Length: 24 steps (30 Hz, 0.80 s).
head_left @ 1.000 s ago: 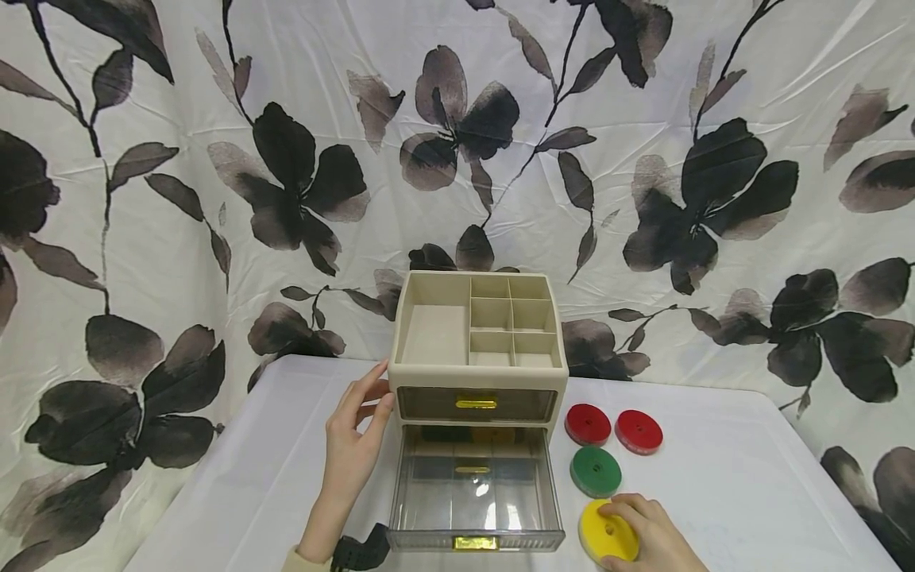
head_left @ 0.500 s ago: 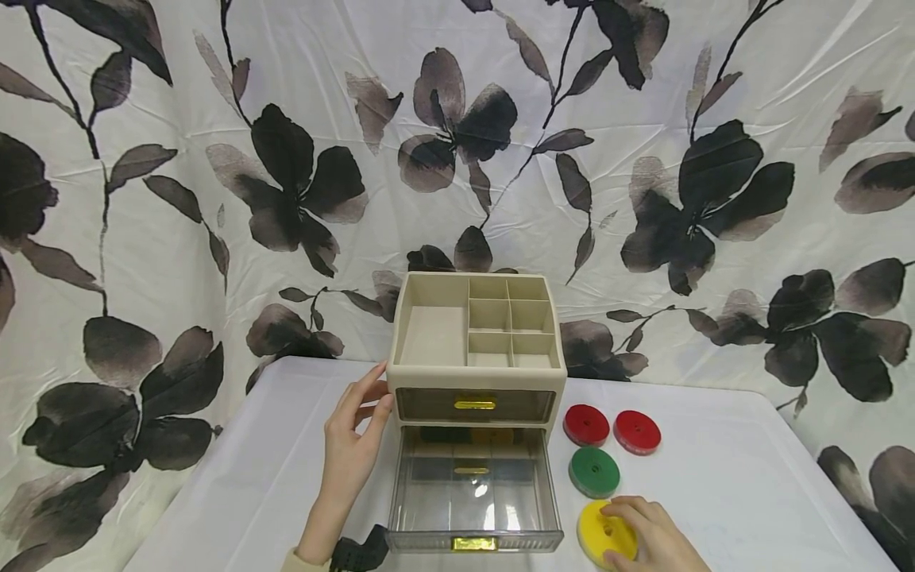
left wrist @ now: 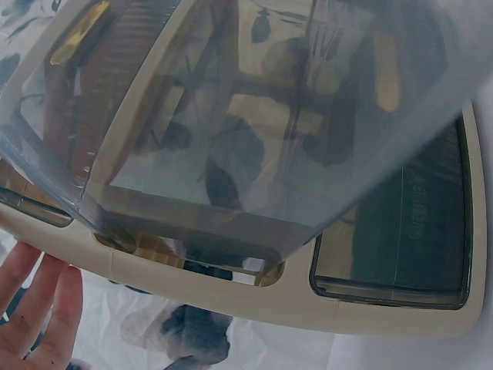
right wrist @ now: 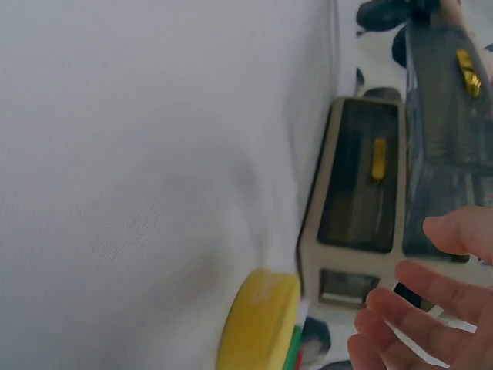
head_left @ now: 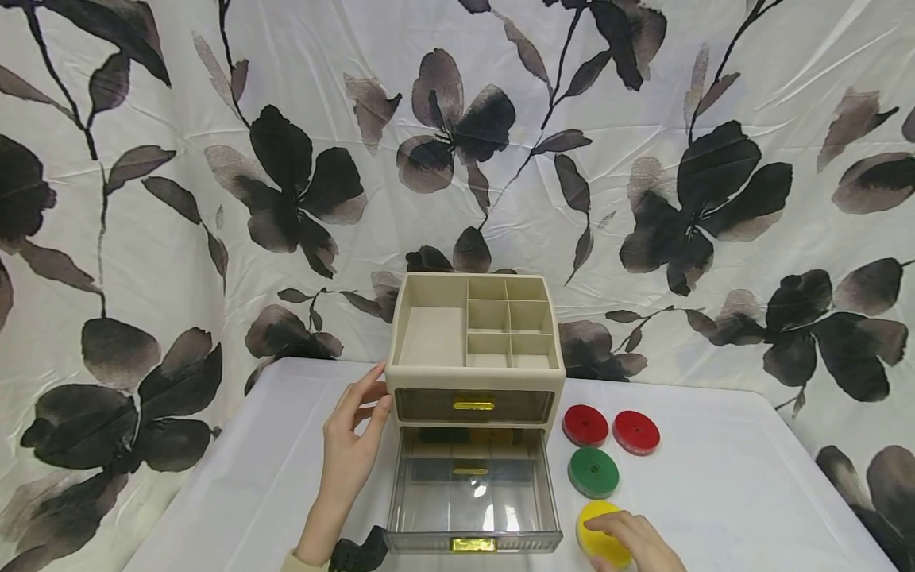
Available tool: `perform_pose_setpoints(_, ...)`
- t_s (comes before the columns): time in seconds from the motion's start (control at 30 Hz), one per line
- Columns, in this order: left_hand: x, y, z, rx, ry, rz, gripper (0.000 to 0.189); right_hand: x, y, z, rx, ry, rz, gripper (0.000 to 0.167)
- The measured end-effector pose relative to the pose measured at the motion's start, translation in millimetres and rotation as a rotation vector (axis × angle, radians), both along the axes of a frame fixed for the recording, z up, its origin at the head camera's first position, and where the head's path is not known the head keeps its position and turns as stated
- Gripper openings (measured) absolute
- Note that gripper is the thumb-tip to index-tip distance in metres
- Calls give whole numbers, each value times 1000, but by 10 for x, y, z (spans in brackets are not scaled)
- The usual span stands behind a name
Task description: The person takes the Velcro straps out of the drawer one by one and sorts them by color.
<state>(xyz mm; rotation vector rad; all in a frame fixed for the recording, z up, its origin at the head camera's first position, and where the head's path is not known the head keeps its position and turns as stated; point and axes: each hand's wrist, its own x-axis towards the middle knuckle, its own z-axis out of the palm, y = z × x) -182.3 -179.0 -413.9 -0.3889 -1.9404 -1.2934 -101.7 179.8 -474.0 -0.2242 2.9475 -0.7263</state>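
Observation:
A beige desktop organizer (head_left: 477,378) stands mid-table with its middle clear drawer (head_left: 429,508) pulled out. My left hand (head_left: 350,445) rests its fingertips against the organizer's left side, fingers fairly straight. In the left wrist view, those fingers (left wrist: 65,301) lie along the beige frame (left wrist: 192,297). At the front right lies a thick yellow disc (head_left: 604,550), with my right hand (head_left: 639,544) over it. The right wrist view shows the right hand (right wrist: 439,308) with loose, spread fingers, apart from the yellow disc (right wrist: 258,324).
Beyond the yellow disc lie a green disc (head_left: 594,472) and two red discs, one near the organizer (head_left: 585,426) and one farther right (head_left: 637,433). A shut upper drawer (head_left: 436,404) sits above the pulled-out one. A floral cloth (head_left: 457,199) hangs behind the white table (head_left: 729,477).
My right hand's fingers have come off the yellow disc's edge and now lie across above it. The left hand keeps its place on the organizer.

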Motion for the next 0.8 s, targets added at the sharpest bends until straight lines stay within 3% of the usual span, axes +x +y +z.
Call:
perform_pose_setpoints(0.17,1,4,1,10,1,-7,49,46,-94,38,-76,-6,80,37)
perform_pose_setpoints(0.37,-4,-3,-5,8,7,-5,50,125,-246,47,-138,57,156,32)
perform_pose_setpoints(0.57,-6,0,-4,12,11,-13,50,181,-345,24,-268,42,141,32)
perform_pose_setpoints(0.8,-5,-2,-5,9,1,-7,49,210,-399,34,-283,-10,50,19)
